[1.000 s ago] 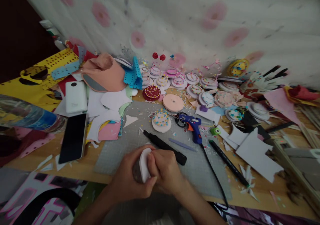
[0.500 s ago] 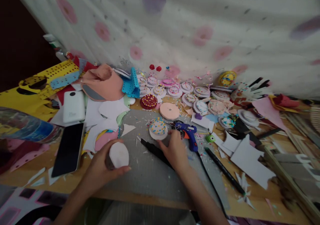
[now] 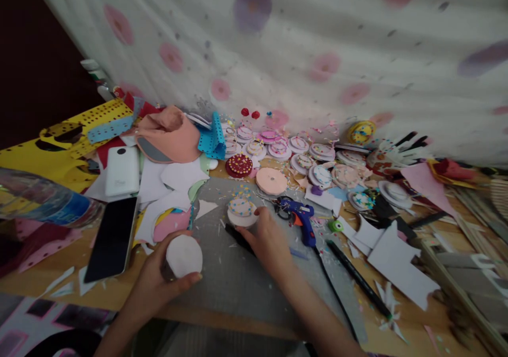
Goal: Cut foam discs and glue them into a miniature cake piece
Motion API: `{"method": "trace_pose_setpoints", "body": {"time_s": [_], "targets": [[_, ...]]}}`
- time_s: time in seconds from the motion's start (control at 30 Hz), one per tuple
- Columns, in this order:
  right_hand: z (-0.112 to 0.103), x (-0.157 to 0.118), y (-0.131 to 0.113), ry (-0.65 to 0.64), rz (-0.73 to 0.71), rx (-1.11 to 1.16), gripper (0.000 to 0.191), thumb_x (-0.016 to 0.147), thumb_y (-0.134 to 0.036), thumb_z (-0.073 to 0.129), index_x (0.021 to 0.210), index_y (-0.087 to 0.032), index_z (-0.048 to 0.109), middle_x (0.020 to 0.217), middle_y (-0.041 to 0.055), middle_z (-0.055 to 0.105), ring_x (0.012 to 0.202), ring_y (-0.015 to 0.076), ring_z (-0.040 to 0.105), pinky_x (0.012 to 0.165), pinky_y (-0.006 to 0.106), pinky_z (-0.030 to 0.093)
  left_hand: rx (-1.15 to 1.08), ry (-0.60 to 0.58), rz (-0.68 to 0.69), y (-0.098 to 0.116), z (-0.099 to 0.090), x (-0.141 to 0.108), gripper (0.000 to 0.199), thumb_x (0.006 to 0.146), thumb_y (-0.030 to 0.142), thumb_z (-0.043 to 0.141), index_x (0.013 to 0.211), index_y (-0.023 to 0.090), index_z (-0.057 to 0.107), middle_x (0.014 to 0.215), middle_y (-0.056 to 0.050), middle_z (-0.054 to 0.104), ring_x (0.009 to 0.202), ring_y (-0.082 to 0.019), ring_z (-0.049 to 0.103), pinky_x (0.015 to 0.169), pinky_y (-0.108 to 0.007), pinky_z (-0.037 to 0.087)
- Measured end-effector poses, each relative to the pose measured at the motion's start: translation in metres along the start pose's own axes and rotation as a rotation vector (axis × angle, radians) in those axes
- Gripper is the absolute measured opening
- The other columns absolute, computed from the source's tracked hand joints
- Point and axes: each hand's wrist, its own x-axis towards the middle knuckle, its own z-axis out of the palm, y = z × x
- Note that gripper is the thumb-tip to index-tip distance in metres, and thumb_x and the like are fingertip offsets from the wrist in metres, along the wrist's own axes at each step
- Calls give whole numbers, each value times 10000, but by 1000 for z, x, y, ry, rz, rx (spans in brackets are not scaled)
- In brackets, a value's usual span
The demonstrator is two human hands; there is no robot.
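My left hand (image 3: 161, 272), low at the left of the grey mat (image 3: 222, 283), is curled around a thick round piece with a white face (image 3: 184, 256). The face is turned up toward me; my palm hides most of its side. My right hand (image 3: 270, 243) pinches the right edge of a white disc decorated with small blue and yellow beads (image 3: 240, 211), over the middle of the mat. Under that hand lies a black-handled tool (image 3: 239, 238), partly covered. Just to the right rests a blue glue gun (image 3: 302, 217). A plain peach disc (image 3: 271, 181) lies behind.
Several decorated discs (image 3: 278, 148) crowd the back, near a dark red beaded one (image 3: 238, 165). At left are a phone (image 3: 111, 238), a white power bank (image 3: 122, 172), a bottle (image 3: 43, 198) and a peach cap (image 3: 169, 135). A black pen (image 3: 359, 277) and paper scraps (image 3: 400, 267) lie right.
My right hand has shifted left, and the beaded white disc has moved left with it. My left hand has tipped the white-faced round piece slightly. The view has shifted a little.
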Motion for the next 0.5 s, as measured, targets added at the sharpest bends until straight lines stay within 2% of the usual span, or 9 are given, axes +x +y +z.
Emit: {"method": "trace_pose_setpoints", "body": {"time_s": [0.07, 0.13, 0.2, 0.27, 0.37, 0.5], "targets": [[-17, 9, 4, 18, -74, 72, 256, 885, -352, 612, 1036, -190, 484, 939, 97, 692, 678, 213, 673, 570, 297, 482, 17, -22, -1, 0, -4, 3, 691, 568, 433, 848, 1162, 201, 584, 1136, -117, 689, 1012, -292, 645, 849, -345, 540], [-41, 27, 14, 72, -66, 74, 174, 945, -320, 490, 1051, -184, 502, 989, 95, 683, 626, 164, 630, 603, 284, 476, -8, -41, -9, -3, -7, 6, 707, 538, 452, 852, 1146, 192, 603, 1120, -122, 695, 1002, -309, 647, 848, -360, 541], [-63, 56, 30, 74, 75, -125, 190, 957, -245, 421, 1099, -161, 514, 1111, 122, 656, 748, 165, 642, 730, 294, 479, -110, -90, -51, -9, -8, 6, 734, 501, 497, 857, 1123, 187, 622, 1066, -127, 711, 967, -328, 657, 807, -370, 550], [-75, 90, 48, 6, 146, -201, 208, 954, -199, 432, 1104, -126, 555, 1068, 143, 669, 856, 198, 648, 794, 314, 469, -268, -128, -131, -14, -5, 4, 763, 488, 576, 846, 1104, 178, 634, 997, -133, 723, 922, -341, 669, 713, -356, 551], [-68, 137, 70, -187, 229, -273, 132, 930, -195, 553, 976, -107, 639, 980, 125, 683, 886, 209, 651, 805, 342, 496, -517, -137, -290, -12, 4, -4, 744, 596, 680, 761, 1125, 171, 639, 990, -143, 723, 863, -315, 685, 605, -307, 500], [-42, 172, 85, -386, 293, -302, 240, 932, -332, 621, 1082, -144, 631, 1087, 68, 653, 939, 192, 646, 833, 392, 542, -704, -272, -388, 9, 11, -15, 668, 688, 690, 699, 1142, 201, 661, 1036, -132, 721, 778, -255, 688, 624, -304, 481]]}}
